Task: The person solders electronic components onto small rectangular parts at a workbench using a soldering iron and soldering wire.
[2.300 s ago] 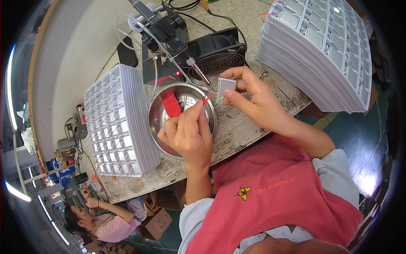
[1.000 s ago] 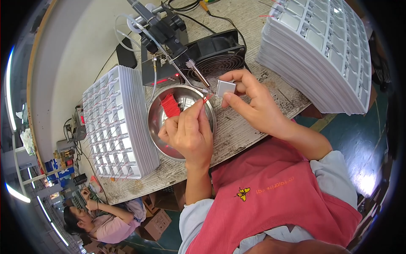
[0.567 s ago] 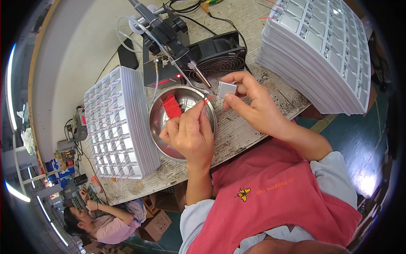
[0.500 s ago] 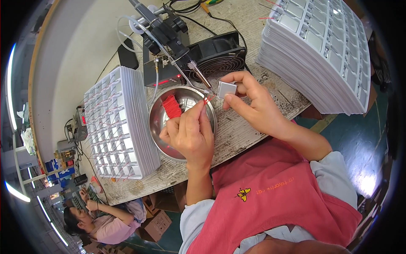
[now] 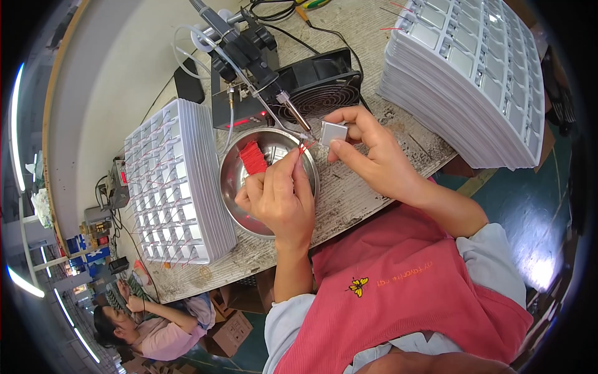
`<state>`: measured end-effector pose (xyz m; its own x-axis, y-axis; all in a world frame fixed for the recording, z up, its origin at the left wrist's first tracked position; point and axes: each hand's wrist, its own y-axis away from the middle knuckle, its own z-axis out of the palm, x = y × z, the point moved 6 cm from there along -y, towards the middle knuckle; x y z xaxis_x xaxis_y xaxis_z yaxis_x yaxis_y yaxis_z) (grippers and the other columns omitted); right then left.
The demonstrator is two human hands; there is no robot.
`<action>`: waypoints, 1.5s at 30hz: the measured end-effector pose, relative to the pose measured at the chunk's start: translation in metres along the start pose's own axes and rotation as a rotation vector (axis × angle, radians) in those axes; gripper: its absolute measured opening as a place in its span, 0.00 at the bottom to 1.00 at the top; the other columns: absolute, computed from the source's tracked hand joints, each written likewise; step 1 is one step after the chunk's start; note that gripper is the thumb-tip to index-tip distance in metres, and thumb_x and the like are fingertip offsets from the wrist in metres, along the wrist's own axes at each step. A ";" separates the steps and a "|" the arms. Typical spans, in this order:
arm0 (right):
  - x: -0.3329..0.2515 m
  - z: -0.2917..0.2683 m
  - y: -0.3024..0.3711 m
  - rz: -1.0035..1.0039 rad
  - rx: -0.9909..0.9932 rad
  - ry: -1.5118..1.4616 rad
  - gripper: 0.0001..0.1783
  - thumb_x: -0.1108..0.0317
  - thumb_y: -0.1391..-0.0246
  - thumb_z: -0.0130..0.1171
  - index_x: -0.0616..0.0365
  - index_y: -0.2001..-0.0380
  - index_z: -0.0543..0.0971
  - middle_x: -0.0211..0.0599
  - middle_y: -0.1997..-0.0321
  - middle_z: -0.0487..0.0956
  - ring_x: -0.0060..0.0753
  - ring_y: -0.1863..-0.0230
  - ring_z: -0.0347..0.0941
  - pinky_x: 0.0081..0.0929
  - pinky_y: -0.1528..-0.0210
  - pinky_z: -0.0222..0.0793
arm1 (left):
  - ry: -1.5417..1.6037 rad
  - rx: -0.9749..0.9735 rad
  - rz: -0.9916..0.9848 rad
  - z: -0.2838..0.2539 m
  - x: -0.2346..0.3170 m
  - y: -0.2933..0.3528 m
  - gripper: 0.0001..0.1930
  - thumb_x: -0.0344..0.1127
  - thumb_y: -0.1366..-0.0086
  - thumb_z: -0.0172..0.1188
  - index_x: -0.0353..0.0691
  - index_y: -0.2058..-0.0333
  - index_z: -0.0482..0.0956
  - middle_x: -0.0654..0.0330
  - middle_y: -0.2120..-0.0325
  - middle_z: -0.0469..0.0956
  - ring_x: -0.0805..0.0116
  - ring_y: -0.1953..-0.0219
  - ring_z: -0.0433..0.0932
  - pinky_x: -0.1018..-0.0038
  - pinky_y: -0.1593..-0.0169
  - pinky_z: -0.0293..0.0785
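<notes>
Right hand (image 5: 374,159) pinching small square plate (image 5: 334,133); left hand (image 5: 277,199) pinching red wire (image 5: 303,148) at soldering tip (image 5: 306,134). Joint unfinished; red wire bundle (image 5: 253,158) waiting below fingers in steel bowl (image 5: 233,193).

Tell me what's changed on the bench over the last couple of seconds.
Almost nothing. The right hand still pinches the small grey square plate at the soldering iron tip, and the left hand still holds the thin red wire up to it, with only slight shifts. The steel bowl, red wire bundle, fan and tray stacks stayed put.
</notes>
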<state>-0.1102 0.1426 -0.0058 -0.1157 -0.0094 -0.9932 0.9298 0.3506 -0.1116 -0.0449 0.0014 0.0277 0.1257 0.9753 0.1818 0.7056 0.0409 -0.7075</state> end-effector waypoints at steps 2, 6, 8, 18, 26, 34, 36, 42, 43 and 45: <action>0.000 0.000 0.000 -0.003 0.005 -0.014 0.18 0.72 0.41 0.54 0.62 0.49 0.68 0.38 0.73 0.78 0.31 0.67 0.80 0.28 0.64 0.73 | -0.002 -0.002 0.001 0.000 0.000 0.000 0.11 0.33 0.46 0.66 0.48 0.62 0.82 0.72 0.75 0.79 0.72 0.73 0.69 0.72 0.59 0.55; -0.001 -0.001 -0.001 -0.016 0.006 0.005 0.18 0.72 0.41 0.54 0.62 0.49 0.68 0.38 0.73 0.78 0.31 0.67 0.80 0.28 0.63 0.74 | 0.007 -0.003 -0.002 -0.001 0.001 -0.002 0.11 0.32 0.46 0.67 0.48 0.62 0.82 0.72 0.75 0.79 0.72 0.73 0.69 0.72 0.59 0.55; -0.001 -0.001 -0.001 -0.001 0.000 -0.007 0.18 0.72 0.41 0.54 0.62 0.49 0.68 0.38 0.73 0.78 0.32 0.67 0.80 0.29 0.63 0.74 | 0.006 -0.006 -0.002 -0.001 0.001 -0.002 0.11 0.32 0.46 0.67 0.48 0.62 0.82 0.72 0.75 0.79 0.72 0.73 0.69 0.72 0.59 0.55; 0.001 0.001 0.001 0.058 -0.075 0.019 0.17 0.74 0.39 0.52 0.64 0.47 0.66 0.33 0.66 0.78 0.18 0.62 0.74 0.19 0.59 0.69 | 0.006 -0.016 0.005 0.001 0.000 0.001 0.11 0.32 0.46 0.67 0.48 0.62 0.82 0.71 0.75 0.79 0.72 0.74 0.69 0.72 0.59 0.55; 0.003 0.001 0.001 0.077 -0.080 -0.004 0.17 0.74 0.39 0.51 0.63 0.47 0.65 0.33 0.66 0.78 0.18 0.62 0.74 0.19 0.59 0.69 | 0.016 -0.021 0.001 0.000 -0.001 0.002 0.10 0.32 0.46 0.67 0.48 0.63 0.82 0.71 0.75 0.80 0.72 0.74 0.69 0.72 0.59 0.55; 0.008 -0.006 0.001 -0.005 0.023 -0.028 0.17 0.72 0.41 0.54 0.62 0.50 0.67 0.37 0.71 0.80 0.28 0.67 0.79 0.27 0.63 0.73 | 0.000 -0.012 0.001 -0.001 -0.001 0.004 0.10 0.32 0.45 0.66 0.48 0.63 0.83 0.70 0.74 0.80 0.71 0.72 0.69 0.72 0.58 0.55; 0.010 -0.012 0.000 0.000 0.048 -0.047 0.17 0.72 0.41 0.54 0.62 0.50 0.67 0.36 0.71 0.80 0.26 0.66 0.79 0.26 0.63 0.73 | 0.000 -0.018 -0.009 -0.004 -0.003 0.005 0.09 0.33 0.45 0.66 0.48 0.63 0.83 0.71 0.74 0.80 0.71 0.72 0.69 0.72 0.58 0.55; 0.008 -0.015 0.001 0.045 -0.021 0.017 0.16 0.72 0.42 0.55 0.60 0.51 0.69 0.33 0.72 0.79 0.24 0.67 0.77 0.25 0.63 0.72 | -0.003 -0.003 0.011 -0.008 -0.003 0.008 0.09 0.33 0.44 0.65 0.49 0.63 0.83 0.72 0.71 0.82 0.72 0.71 0.69 0.73 0.57 0.55; 0.009 -0.012 0.002 0.034 -0.045 0.014 0.16 0.72 0.42 0.55 0.60 0.51 0.69 0.34 0.73 0.78 0.24 0.68 0.77 0.25 0.64 0.71 | 0.001 0.006 0.025 -0.009 -0.002 0.008 0.09 0.33 0.44 0.65 0.49 0.63 0.83 0.73 0.70 0.82 0.72 0.71 0.69 0.73 0.57 0.55; 0.007 -0.008 0.002 0.023 -0.071 0.008 0.16 0.72 0.42 0.55 0.60 0.51 0.69 0.34 0.74 0.78 0.25 0.69 0.77 0.25 0.64 0.71 | 0.013 0.009 0.033 -0.010 0.000 0.007 0.10 0.33 0.44 0.66 0.50 0.62 0.83 0.73 0.70 0.82 0.73 0.71 0.69 0.73 0.57 0.55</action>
<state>-0.1114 0.1505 -0.0130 -0.0980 0.0071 -0.9952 0.9050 0.4166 -0.0861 -0.0331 -0.0009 0.0298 0.1578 0.9732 0.1675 0.6947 0.0111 -0.7192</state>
